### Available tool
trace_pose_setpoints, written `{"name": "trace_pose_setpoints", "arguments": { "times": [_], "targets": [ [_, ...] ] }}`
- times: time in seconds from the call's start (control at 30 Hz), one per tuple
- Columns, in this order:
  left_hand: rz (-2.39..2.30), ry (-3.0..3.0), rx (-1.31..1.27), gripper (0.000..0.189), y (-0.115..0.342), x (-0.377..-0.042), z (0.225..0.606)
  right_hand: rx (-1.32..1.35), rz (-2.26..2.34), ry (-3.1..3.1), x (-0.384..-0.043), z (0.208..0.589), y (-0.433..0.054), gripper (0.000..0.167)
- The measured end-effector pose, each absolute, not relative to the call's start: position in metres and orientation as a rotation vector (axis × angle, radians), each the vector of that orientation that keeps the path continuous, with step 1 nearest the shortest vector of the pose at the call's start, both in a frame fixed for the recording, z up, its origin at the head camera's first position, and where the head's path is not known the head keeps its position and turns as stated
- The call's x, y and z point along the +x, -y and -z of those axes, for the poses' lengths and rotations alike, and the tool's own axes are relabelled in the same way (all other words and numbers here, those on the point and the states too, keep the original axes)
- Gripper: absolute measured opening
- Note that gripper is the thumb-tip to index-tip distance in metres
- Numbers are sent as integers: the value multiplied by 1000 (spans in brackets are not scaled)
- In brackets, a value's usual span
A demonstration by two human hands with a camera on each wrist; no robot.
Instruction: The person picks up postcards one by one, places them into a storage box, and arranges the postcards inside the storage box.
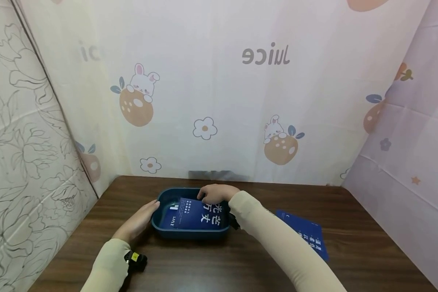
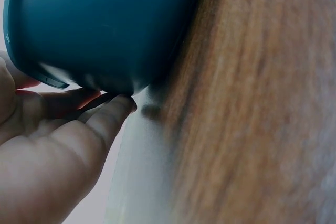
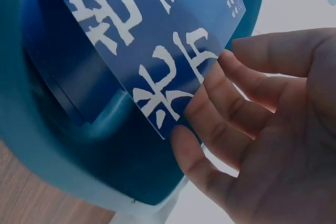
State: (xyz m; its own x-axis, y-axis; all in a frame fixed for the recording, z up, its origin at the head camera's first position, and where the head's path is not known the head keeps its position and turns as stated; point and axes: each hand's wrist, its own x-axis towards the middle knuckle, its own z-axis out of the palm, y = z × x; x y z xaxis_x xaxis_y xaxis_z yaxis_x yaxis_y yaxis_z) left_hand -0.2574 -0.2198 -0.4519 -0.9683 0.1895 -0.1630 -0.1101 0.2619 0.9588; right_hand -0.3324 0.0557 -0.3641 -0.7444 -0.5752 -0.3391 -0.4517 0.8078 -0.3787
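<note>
A teal plastic basin (image 1: 190, 234) stands on the wooden table with blue cards inside. My left hand (image 1: 140, 221) holds its left end, with the thumb at the rim and the fingers (image 2: 113, 114) against the outer wall. Inside lies a blue card with large white characters (image 1: 198, 215), overlapping another blue card (image 1: 167, 220). At the far right of the basin, my right hand (image 1: 217, 194) reaches over the rim. Its loosely bent fingers (image 3: 218, 124) touch the edge of the top card; the thumb stands apart from the card, and some fingertips are hidden behind it.
To the right, another blue card (image 1: 308, 233) lies on the table (image 1: 361, 243), partly covered by my right sleeve (image 1: 277, 243). A patterned curtain (image 1: 222, 101) hangs behind the table, and a floral one (image 1: 29, 142) at the left.
</note>
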Motion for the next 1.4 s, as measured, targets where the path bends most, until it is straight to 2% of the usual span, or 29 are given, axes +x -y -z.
{"name": "trace_pose_setpoints", "arguments": {
  "times": [0.4,0.87,1.03,1.4],
  "targets": [
    [-1790,-2273,89,73,221,-258,451,-786,297,-2571,-332,366,-49,36],
    [-1795,-2286,73,72,222,-257,453,-845,199,-2594,-331,366,-52,50],
    [-1803,-2284,72,71,220,-257,453,-866,226,-2594,-327,364,-63,53],
    [-1803,-2277,68,70,219,-257,453,-1029,464,-2581,-313,356,-109,45]
  ]
}}
